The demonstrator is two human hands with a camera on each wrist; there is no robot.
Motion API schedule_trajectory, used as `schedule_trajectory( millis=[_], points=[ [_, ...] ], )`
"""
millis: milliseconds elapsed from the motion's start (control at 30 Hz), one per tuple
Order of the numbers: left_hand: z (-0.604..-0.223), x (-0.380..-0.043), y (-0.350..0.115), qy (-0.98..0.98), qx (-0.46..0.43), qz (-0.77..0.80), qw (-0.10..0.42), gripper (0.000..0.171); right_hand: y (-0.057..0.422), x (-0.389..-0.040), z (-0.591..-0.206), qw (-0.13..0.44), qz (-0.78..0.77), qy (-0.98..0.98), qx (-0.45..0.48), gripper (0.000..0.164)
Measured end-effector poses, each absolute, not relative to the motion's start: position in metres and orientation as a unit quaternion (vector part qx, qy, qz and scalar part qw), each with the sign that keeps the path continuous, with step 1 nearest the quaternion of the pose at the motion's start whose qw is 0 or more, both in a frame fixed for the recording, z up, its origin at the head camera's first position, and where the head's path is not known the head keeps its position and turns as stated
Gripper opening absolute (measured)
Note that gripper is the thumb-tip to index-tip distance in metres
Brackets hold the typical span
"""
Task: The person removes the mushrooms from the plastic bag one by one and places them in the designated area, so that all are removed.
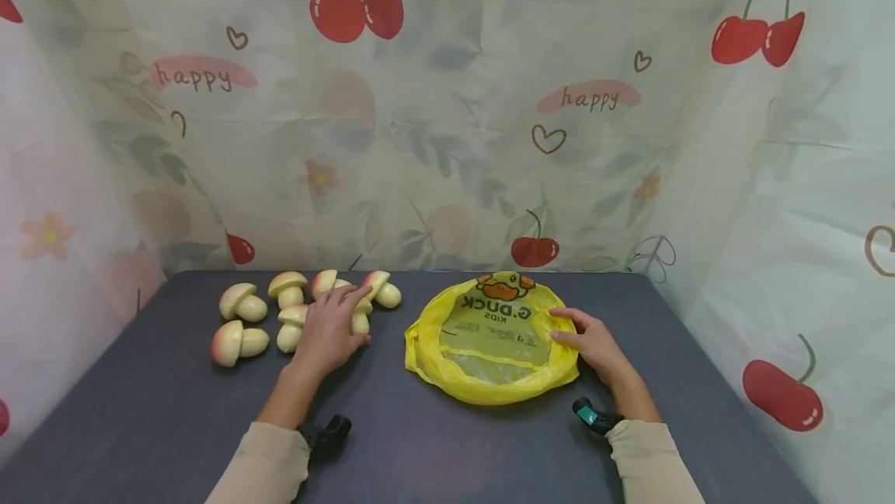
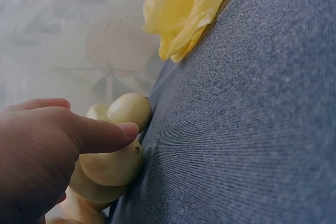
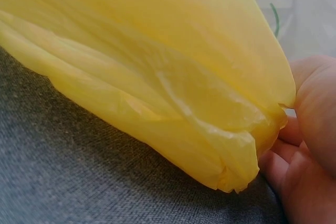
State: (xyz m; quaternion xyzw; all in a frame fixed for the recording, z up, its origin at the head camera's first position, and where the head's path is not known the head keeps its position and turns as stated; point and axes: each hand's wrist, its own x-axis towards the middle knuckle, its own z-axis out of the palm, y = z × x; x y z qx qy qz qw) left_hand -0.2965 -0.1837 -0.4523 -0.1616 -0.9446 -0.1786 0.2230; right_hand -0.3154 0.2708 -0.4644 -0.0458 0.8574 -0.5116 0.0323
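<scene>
My left hand (image 1: 330, 329) reaches over a group of toy mushrooms with cream stems and reddish caps. Its index finger stretches toward the mushroom (image 1: 388, 294) at the group's right end. Between thumb and index finger shows another mushroom (image 1: 360, 323), partly covered by the hand. In the left wrist view the straight thumb (image 2: 113, 135) lies across the pale mushroom stems (image 2: 118, 166); the other fingers are mostly hidden. My right hand (image 1: 594, 345) holds the right rim of a yellow plastic bag (image 1: 482, 394) with a duck print, its mouth spread wide. Bag film (image 3: 239, 156) bunches at those fingers.
More mushrooms stand left of the left hand, among them one at the front left (image 1: 238, 342) and one behind it (image 1: 242, 302). All lie on a dark grey tabletop (image 1: 447, 450). A printed curtain (image 1: 433, 139) hangs behind and along both sides.
</scene>
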Motion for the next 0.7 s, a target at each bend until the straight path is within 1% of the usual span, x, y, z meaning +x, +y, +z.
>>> schedule_trajectory(
  millis=[500, 700],
  points=[
    [-0.450, -0.295, -0.187, -0.943, -0.167, -0.173, 0.229, 0.082, 0.267, -0.316, -0.464, 0.036, -0.521, 0.851, -0.051, 0.052],
    [-0.437, -0.293, -0.190, -0.934, -0.164, -0.187, 0.255, 0.081, 0.268, -0.319, -0.456, 0.045, -0.535, 0.841, -0.072, 0.052]
  ],
)
